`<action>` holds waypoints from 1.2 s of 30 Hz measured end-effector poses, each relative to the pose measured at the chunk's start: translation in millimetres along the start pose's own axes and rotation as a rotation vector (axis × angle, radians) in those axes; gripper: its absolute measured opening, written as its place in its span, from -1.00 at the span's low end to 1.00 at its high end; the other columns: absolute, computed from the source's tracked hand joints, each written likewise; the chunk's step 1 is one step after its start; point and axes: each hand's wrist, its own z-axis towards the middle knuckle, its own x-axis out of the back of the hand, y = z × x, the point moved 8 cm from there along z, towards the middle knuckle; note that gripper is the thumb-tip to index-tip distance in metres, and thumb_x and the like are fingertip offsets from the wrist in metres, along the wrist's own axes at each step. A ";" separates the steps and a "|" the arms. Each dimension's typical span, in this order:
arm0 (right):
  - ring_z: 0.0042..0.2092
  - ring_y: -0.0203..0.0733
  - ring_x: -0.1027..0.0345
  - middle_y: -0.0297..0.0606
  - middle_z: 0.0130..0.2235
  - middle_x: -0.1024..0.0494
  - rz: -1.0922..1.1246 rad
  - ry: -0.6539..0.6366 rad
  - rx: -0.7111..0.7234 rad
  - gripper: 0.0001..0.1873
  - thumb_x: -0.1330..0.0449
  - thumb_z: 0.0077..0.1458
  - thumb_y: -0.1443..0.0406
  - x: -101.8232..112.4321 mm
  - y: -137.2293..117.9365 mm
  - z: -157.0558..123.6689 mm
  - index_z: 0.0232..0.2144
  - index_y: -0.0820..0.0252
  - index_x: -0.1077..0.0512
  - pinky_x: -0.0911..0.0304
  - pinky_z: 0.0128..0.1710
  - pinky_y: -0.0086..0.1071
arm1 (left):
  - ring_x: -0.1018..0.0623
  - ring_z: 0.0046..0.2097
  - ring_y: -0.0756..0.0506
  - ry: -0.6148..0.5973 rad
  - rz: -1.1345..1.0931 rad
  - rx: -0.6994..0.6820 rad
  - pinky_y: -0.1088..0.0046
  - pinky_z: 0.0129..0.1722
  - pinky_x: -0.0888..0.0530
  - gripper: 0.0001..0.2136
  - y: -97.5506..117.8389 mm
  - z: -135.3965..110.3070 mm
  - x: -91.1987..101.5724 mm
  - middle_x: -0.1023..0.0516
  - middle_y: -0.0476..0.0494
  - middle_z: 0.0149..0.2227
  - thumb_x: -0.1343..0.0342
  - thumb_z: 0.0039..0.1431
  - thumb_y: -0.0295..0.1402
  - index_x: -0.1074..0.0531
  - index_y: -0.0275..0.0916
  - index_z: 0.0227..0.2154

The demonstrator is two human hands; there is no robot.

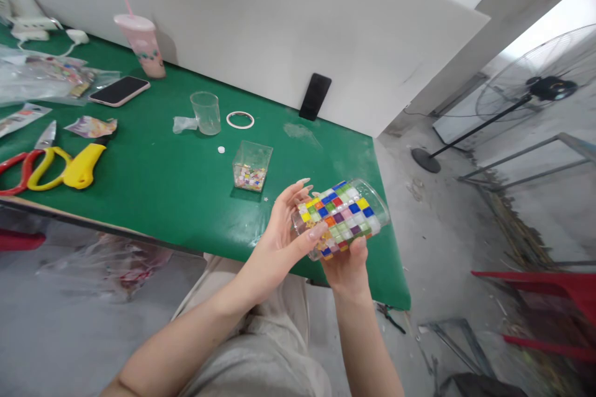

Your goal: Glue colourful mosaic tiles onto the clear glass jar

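A clear jar (342, 216) covered with coloured mosaic tiles lies tilted on its side between my hands, above the table's right part. My left hand (288, 229) wraps its left end, thumb laid across the tiles. From below, my right hand (349, 260) supports it, thumb pressed on its lower side; the other fingers are mostly hidden behind it. Beyond my left hand stands a small clear square cup (252, 166) holding colourful little pieces. Behind that are a clear round cup (206, 113), a white ring (240, 120) and a small white disc (221, 149).
Red-handled scissors (28, 167), a yellow-handled tool (84, 166), a phone (120, 91), plastic bags (41, 77) and a pink tumbler (142, 46) occupy the green table's left. Another phone (315, 96) leans on the white panel (261, 25). A fan (549, 88) stands right.
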 end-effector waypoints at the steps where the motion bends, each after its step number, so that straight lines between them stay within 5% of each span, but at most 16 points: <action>1: 0.03 0.05 -0.41 -0.27 -0.12 -0.60 -0.015 0.010 0.005 -0.41 -0.24 -0.14 -0.13 0.3 -0.6 -0.1 -0.08 -0.05 -0.46 -0.24 0.11 -0.01 | -0.14 0.28 -0.18 0.004 0.005 -0.001 0.24 0.18 -0.25 -0.45 0.2 0.2 0.0 -0.18 -0.18 0.21 -0.16 0.11 -0.25 -0.10 -0.01 0.14; 15: 0.09 0.07 -0.36 -0.22 -0.07 -0.57 -0.075 0.165 0.028 -0.35 -0.24 -0.16 -0.15 9.2 0.4 -5.9 -0.05 -0.02 -0.42 -0.22 0.12 0.02 | -0.17 0.27 -0.14 0.045 0.088 -0.057 0.30 0.18 -0.25 -0.55 0.0 -2.1 -1.1 -0.21 -0.17 0.20 -0.11 0.15 -0.25 -0.15 -0.07 0.09; 25: -0.02 0.07 -0.44 -0.18 -0.02 -0.55 -0.101 0.204 -0.020 -0.34 -0.16 -0.07 -0.15 30.0 11.6 -8.7 0.05 -0.03 -0.35 -0.32 0.01 0.02 | -0.21 0.25 -0.15 0.029 0.034 0.008 0.26 0.18 -0.25 -0.49 -24.5 5.0 0.4 -0.20 -0.19 0.22 -0.13 0.13 -0.18 -0.11 -0.05 0.11; 30: 0.08 0.07 -0.37 -0.11 0.06 -0.48 -0.184 0.250 0.023 -0.33 -0.19 -0.03 -0.05 53.8 5.4 -0.4 0.11 0.03 -0.27 -0.28 0.04 0.06 | -0.38 0.13 -0.15 0.259 0.071 -0.003 0.25 0.09 -0.31 -0.59 -31.2 8.2 56.8 -0.41 -0.19 0.08 0.04 0.18 0.00 -0.32 -0.11 -0.02; 32: 0.03 0.07 -0.41 -0.08 0.05 -0.49 -0.253 0.328 0.037 -0.27 -0.29 -0.10 0.05 65.9 3.6 5.8 0.12 0.06 -0.24 -0.29 0.02 0.06 | -0.51 -0.12 -0.08 0.377 0.217 -0.049 0.34 -0.04 -0.38 -0.65 -22.8 4.2 89.5 -0.55 -0.12 -0.23 0.06 0.20 -0.03 -0.43 -0.18 -0.20; 34: -0.04 0.05 -0.46 -0.10 -0.01 -0.53 -0.325 0.364 0.027 -0.22 -0.40 -0.23 0.18 71.1 7.0 15.4 0.09 0.09 -0.27 -0.31 0.01 0.04 | -0.45 -0.44 0.00 0.456 0.378 -0.033 0.46 -0.30 -0.40 -0.64 -13.4 0.1 117.6 -0.43 -0.01 -0.57 0.04 0.21 -0.06 -0.41 -0.23 -0.51; 36: -0.07 0.03 -0.47 -0.13 -0.06 -0.56 -0.408 0.318 0.001 -0.23 -0.44 -0.31 0.27 66.7 15.9 28.7 0.02 0.12 -0.32 -0.31 0.02 0.01 | -0.27 -0.63 0.05 0.527 0.492 -0.027 0.51 -0.54 -0.29 -0.64 1.8 -2.8 139.8 -0.23 0.09 -0.73 -0.02 0.19 -0.11 -0.34 -0.22 -0.62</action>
